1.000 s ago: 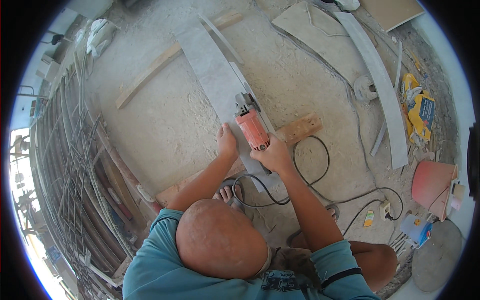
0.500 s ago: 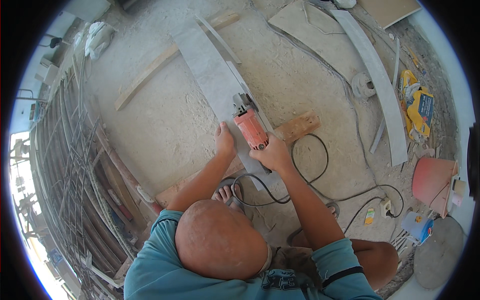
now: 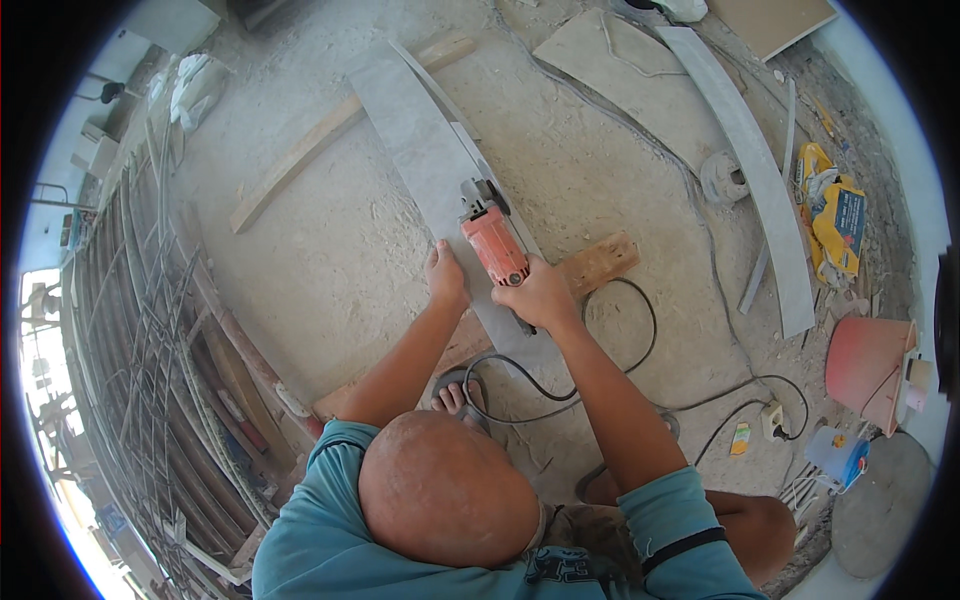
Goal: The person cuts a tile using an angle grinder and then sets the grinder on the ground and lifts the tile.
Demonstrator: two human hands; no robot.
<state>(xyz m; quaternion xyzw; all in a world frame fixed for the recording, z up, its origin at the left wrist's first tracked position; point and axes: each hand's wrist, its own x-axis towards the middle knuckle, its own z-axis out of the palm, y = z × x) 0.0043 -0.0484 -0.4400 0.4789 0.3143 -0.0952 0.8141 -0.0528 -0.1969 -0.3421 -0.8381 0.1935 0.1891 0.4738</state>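
Observation:
My right hand (image 3: pixel 540 294) is wrapped round the rear of a red angle grinder (image 3: pixel 493 246). Its grey head and dark disc lie over the right-hand edge of a long grey tile plank (image 3: pixel 412 140). At the plank's left edge, my left hand (image 3: pixel 447 275) grips the border, some of its fingers hidden. A narrow cut strip (image 3: pixel 432 85) lies along the far right side of the plank. Two wooden battens, a far one (image 3: pixel 290 168) and a near one (image 3: pixel 597 262), lie crosswise beneath. The grinder's black cable (image 3: pixel 652 325) loops on the floor to my right.
Pipes and rebar (image 3: pixel 150 330) are heaped at left. To the right are another long tile strip (image 3: pixel 757 165), a yellow bag (image 3: pixel 835 225), a red bucket (image 3: pixel 862 365), a small clear tub (image 3: pixel 835 455) and a socket block (image 3: pixel 772 420). My sandalled foot (image 3: pixel 458 395) is near the plank.
My right hand and the grinder have moved slightly away from me along the plank's edge. At the far end, the narrow strip now sits closer against the plank. My left hand stays at the edge.

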